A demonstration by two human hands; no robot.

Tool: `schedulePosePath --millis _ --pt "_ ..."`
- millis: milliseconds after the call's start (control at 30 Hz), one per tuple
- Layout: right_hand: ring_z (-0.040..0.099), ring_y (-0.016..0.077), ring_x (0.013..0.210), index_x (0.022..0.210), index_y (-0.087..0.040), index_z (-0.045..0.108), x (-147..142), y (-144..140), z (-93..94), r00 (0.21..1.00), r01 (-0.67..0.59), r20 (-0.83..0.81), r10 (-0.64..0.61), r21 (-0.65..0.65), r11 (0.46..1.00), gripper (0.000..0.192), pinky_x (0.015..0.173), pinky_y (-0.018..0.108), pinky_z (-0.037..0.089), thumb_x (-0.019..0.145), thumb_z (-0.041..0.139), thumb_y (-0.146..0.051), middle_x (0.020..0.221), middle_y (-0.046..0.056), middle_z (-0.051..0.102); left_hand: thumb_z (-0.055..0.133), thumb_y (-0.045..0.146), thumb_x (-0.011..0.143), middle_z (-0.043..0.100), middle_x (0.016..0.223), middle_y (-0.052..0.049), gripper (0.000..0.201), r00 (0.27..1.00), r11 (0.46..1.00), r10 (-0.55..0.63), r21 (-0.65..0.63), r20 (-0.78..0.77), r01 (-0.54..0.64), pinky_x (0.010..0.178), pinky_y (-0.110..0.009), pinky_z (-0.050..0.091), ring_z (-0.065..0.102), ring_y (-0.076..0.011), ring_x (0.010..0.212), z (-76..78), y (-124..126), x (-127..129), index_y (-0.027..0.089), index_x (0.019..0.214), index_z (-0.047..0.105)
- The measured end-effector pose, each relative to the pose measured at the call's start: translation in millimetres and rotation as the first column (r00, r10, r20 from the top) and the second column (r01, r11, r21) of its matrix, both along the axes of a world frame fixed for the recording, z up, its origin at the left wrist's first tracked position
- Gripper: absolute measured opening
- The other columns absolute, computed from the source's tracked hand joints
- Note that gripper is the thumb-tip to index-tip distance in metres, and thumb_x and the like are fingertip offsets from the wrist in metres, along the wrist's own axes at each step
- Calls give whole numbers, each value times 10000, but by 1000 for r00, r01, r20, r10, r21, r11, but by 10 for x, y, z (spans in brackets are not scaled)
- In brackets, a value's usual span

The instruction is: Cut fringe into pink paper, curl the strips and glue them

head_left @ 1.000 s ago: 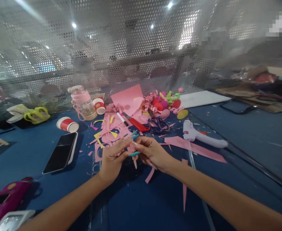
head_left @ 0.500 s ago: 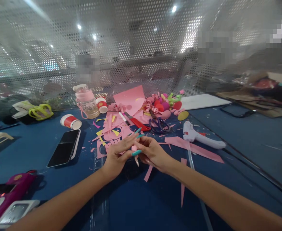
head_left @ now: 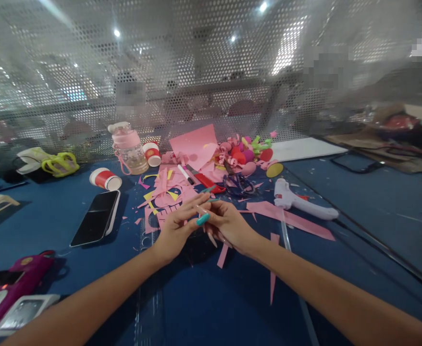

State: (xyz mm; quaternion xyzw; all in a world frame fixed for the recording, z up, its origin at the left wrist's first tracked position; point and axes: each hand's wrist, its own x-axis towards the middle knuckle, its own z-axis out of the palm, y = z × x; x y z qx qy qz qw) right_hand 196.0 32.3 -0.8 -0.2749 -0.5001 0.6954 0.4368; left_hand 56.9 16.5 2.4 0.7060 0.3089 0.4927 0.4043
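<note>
My left hand [head_left: 175, 228] and my right hand [head_left: 234, 228] meet in front of the pile of pink cut pieces [head_left: 167, 199]. Both have their fingers closed together, tips touching or overlapping. Long nails, some turquoise, show on the left fingers. Whatever lies between the fingertips is hidden now; a small pink piece showed there earlier. Just beyond the fingers lie a red-handled cutter [head_left: 209, 182] and dark-blue-handled scissors [head_left: 238, 185]. A narrow pink strip [head_left: 222, 256] rests on the blue table below my right hand.
A white glue gun [head_left: 301, 202] with a cord lies at right, by a long pink strip [head_left: 293, 221]. At left are a phone [head_left: 96, 218], paper cups [head_left: 105, 179], a pink-topped bottle [head_left: 130, 151] and a purple device [head_left: 19, 283]. A transparent ruler [head_left: 148, 298] lies under my left forearm.
The fingers have shifted and closed over the small pink piece, which was visible between my thumbs and is now out of sight. My left thumb has moved up slightly.
</note>
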Motion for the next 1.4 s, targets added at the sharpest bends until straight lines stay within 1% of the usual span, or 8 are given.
schedulePosePath --millis 200,300,467,633,900,1133,1267,1400 --pt "376 32 236 642 -158 519 -6 -39 83 999 -33 -11 33 -13 999 296 234 132 212 690 624 -430 389 -58 521 600 322 744 649 1036 -34 187 947 963 -55 -233 317 134 983 -401 349 539 -197 1056 -127 71 28 254 901 676" --pt "360 22 230 668 -155 522 -11 -50 109 999 -39 -15 38 -32 999 268 237 124 212 714 610 -404 405 -56 543 648 364 689 689 832 -11 163 886 918 -83 -311 457 246 890 -362 426 620 -164 825 -155 80 48 245 791 691" --pt "325 10 221 691 -149 538 -20 -49 87 999 -21 -33 20 -46 999 246 231 121 211 711 621 -379 409 -68 536 709 355 620 618 599 27 169 819 844 -57 -410 571 345 634 -247 452 516 -76 497 -77 39 79 201 687 687" --pt "377 9 233 708 -147 568 2 -26 41 998 24 58 -26 37 999 228 225 120 254 718 618 -370 475 -64 568 726 338 601 577 583 25 203 786 802 -45 -447 616 397 520 -183 371 469 -53 490 -75 26 81 176 719 692" --pt "373 11 201 708 -161 541 -1 -64 97 995 15 95 -21 66 998 222 198 119 232 748 581 -377 491 -68 580 692 350 644 584 567 15 177 784 786 -75 -448 617 427 596 -225 410 490 -76 520 -86 37 85 184 706 691" --pt "437 22 301 650 -163 553 20 -101 169 971 155 132 -201 293 943 167 247 135 294 735 606 -297 528 -47 548 674 300 681 628 931 -31 176 747 771 -8 -472 665 428 748 -280 416 532 -155 864 -139 48 71 211 832 675" --pt "538 66 468 630 -163 564 17 -118 173 951 184 161 -264 395 900 174 334 154 380 745 594 -290 614 -10 564 636 404 689 620 892 -56 281 743 724 -43 -491 668 484 793 -334 393 536 -187 867 -116 45 70 190 868 660" --pt "519 68 439 632 -164 569 6 -140 166 943 178 193 -272 401 899 183 337 164 376 743 594 -307 573 -15 562 639 403 686 607 757 -35 238 753 725 -50 -494 656 479 757 -309 395 550 -153 739 -153 71 50 165 695 651"
